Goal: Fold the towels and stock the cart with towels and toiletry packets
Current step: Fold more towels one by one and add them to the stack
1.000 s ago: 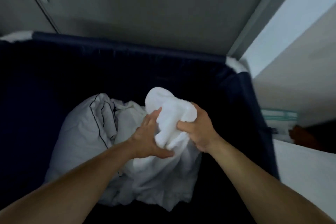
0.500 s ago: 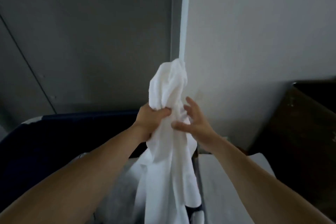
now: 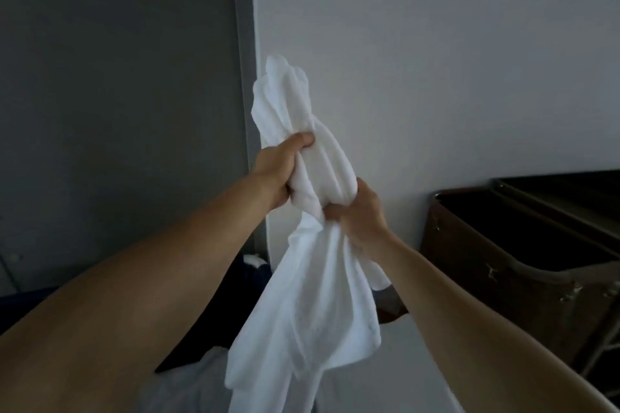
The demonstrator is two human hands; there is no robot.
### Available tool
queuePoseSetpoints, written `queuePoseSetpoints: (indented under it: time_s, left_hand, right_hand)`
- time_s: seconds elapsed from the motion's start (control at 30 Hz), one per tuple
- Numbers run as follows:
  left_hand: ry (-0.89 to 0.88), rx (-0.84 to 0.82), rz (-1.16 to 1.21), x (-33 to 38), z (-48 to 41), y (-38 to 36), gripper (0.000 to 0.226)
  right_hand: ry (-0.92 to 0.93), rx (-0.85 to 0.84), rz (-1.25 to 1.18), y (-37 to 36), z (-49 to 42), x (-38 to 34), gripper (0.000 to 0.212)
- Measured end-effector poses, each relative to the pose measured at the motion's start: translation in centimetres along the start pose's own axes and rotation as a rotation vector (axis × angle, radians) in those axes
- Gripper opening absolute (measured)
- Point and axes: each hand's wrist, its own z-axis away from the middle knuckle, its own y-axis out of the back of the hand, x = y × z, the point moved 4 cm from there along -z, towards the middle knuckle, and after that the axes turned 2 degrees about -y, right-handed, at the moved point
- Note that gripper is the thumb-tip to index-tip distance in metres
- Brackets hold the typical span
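Head view: white towel (image 3: 302, 278) bunched and held up, left of the dark brown cart (image 3: 503, 261), against the pale wall (image 3: 436, 60). Left hand (image 3: 278, 174) on the side away from the cart, fingers clamped round the bunch, upper end of the cloth sticking up above the fist. Right hand (image 3: 360, 211) lower and nearer the cart, fingers curled tight on the same towel. Rest of the cloth hanging loose below both hands. Grey bedding (image 3: 188, 379) low down, well left of the cart.
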Motion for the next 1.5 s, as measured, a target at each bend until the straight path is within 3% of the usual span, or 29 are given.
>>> queuePoseSetpoints:
  time_s: [0.17,0.43,0.6,1.07,1.33,1.5]
  left_hand:
    - [-0.011,-0.094,0.074,2.8,-2.3,-4.5,0.037]
    - [-0.085,-0.258,0.202,6.9,-4.1,-11.8,0.041]
    - [-0.128,-0.267,0.207,8.1,-5.2,-15.5,0.040]
    - [-0.157,-0.068,0.121,5.3,-7.8,-23.4,0.050]
    - [-0.207,-0.064,0.110,6.6,-7.3,-28.2,0.044]
    - [-0.204,-0.025,0.002,5.5,-7.0,-28.3,0.041]
  right_hand:
    - [0.051,0.120,0.141,5.9,-3.0,-4.0,0.042]
    - [0.153,0.295,0.099,12.9,-4.9,-8.3,0.035]
    - [0.209,0.325,0.104,16.6,-7.6,-8.9,0.033]
    - [0.181,0.163,0.007,23.3,-14.8,-4.2,0.042]
    - [0.219,0.178,0.010,28.3,-16.3,-5.1,0.036]
    - [0.152,0.115,-0.085,27.6,-15.7,-2.4,0.040]
